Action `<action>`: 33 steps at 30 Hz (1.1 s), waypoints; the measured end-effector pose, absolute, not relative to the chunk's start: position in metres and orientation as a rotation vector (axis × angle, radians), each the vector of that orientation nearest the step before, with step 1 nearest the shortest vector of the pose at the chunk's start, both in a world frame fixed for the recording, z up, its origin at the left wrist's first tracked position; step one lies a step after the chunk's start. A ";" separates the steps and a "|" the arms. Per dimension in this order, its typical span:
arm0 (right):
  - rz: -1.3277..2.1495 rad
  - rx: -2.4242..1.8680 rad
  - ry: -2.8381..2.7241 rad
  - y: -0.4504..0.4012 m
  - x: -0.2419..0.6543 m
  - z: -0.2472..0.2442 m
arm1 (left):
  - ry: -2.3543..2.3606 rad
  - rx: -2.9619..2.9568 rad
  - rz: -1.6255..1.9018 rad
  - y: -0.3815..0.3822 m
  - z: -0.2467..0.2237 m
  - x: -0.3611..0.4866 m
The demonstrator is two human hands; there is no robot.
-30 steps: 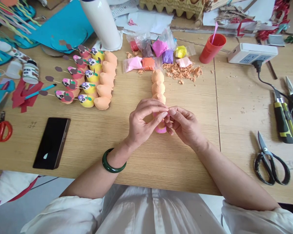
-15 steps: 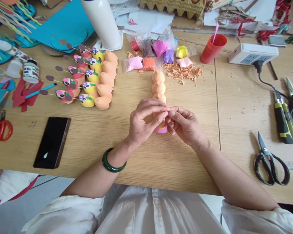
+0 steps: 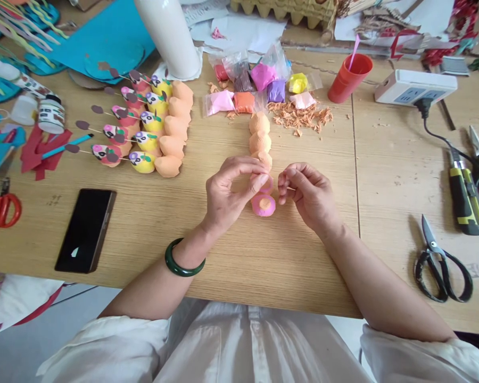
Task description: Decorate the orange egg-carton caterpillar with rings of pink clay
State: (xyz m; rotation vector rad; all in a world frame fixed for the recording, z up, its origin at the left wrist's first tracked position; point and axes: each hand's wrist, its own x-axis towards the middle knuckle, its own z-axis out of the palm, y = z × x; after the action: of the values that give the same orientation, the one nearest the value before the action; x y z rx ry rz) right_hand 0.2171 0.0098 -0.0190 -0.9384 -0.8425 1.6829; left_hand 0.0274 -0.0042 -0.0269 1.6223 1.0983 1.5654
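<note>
Nearest the edge of the table [image 3: 287, 276], a green bangle [image 3: 184, 259] is worn on the left wrist, and both forearms are rested on the wood. The left hand [image 3: 233, 194] is curled nearly closed, its thumb pressed on a pink clay strip [image 3: 266, 184]. The right hand [image 3: 307, 192] is held just beside it, its fingertips pinched narrowly, with nothing clearly held. A pink clay ring [image 3: 263, 205] is laid just nearer than the strip, in line with three orange egg-shaped shells [image 3: 259, 142]. Farther off, bagged modelling clay [image 3: 243, 102] is spread out.
</note>
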 end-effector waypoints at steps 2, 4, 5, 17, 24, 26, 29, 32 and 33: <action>1.623 -0.967 -0.807 0.015 0.219 -0.021 | 1.138 1.497 1.580 -0.001 -0.028 0.026; 1.619 -1.000 -0.771 0.017 0.220 -0.020 | 1.201 1.358 1.586 0.002 -0.028 0.026; 1.634 -1.020 -0.760 0.018 0.220 -0.019 | 1.230 1.293 1.579 0.003 -0.026 0.027; 1.837 -0.976 -0.947 0.004 0.216 0.000 | 1.253 1.485 1.495 -0.020 -0.005 0.032; 1.878 -0.925 -0.928 -0.003 0.207 0.001 | 1.210 2.106 1.530 -0.021 -0.013 0.029; 1.822 -0.964 -0.911 -0.001 0.208 -0.002 | 1.259 2.159 1.498 -0.020 -0.015 0.025; 1.704 -1.037 -0.911 0.004 0.210 -0.009 | 1.463 1.889 1.403 -0.020 -0.024 0.012; 1.646 -1.081 -0.923 0.009 0.212 -0.017 | 1.470 1.314 1.304 -0.020 -0.035 0.000; 1.645 -1.087 -0.934 0.009 0.212 -0.019 | 1.459 1.163 1.254 -0.020 -0.036 -0.002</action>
State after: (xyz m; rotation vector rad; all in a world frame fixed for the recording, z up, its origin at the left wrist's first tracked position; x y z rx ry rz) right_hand 0.2122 0.0092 -0.0188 -1.0866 -0.9341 1.6448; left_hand -0.0025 -0.0201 -0.0364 1.1625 1.4592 1.2539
